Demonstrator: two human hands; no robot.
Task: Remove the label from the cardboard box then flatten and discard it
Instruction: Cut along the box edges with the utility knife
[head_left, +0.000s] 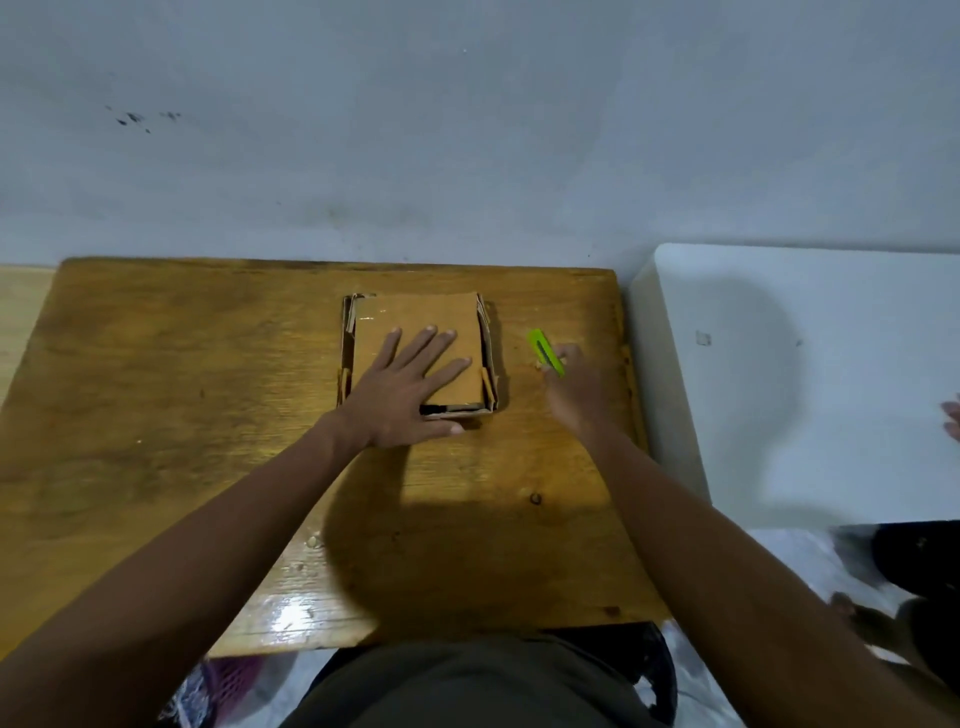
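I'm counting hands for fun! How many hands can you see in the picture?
3. The left hand presses flat on the box. The right hand holds the green cutter. Someone else's fingers peek in at the right edge, mostly cut off.

Box (415, 317) mid-table (156, 389); wall (467, 130) just behind.
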